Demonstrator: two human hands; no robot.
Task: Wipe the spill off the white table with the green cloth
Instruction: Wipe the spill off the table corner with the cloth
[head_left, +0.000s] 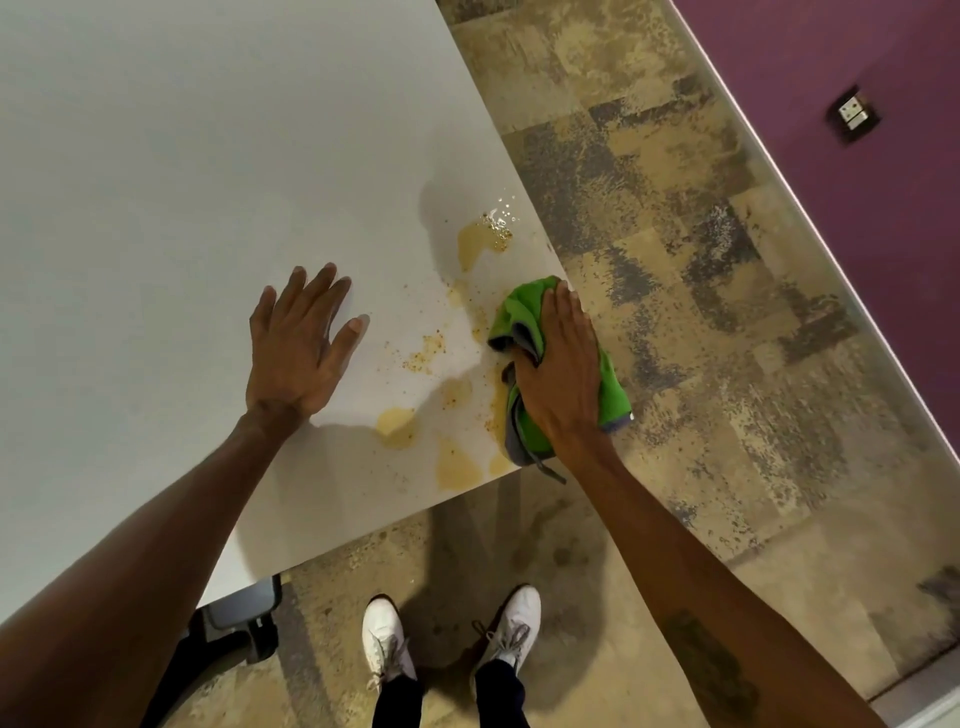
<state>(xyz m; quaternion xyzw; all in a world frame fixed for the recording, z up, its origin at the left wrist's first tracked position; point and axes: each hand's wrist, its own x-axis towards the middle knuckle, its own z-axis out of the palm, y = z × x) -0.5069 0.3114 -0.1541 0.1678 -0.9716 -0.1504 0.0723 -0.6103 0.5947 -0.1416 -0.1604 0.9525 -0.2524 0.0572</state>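
Green and bunched, with a grey edge, the cloth (519, 322) lies at the white counter's (182, 156) right edge near the corner, pressed flat under the right hand (563, 374); part of it hangs past the edge. Yellowish spill (457, 467) spreads beside it in several puddles and many crumb-like specks. One left hand (298, 348) rests empty, fingers spread wide, on the clean surface nearby. Two white shoes (384, 639) stand on mottled carpet (701, 312) below.
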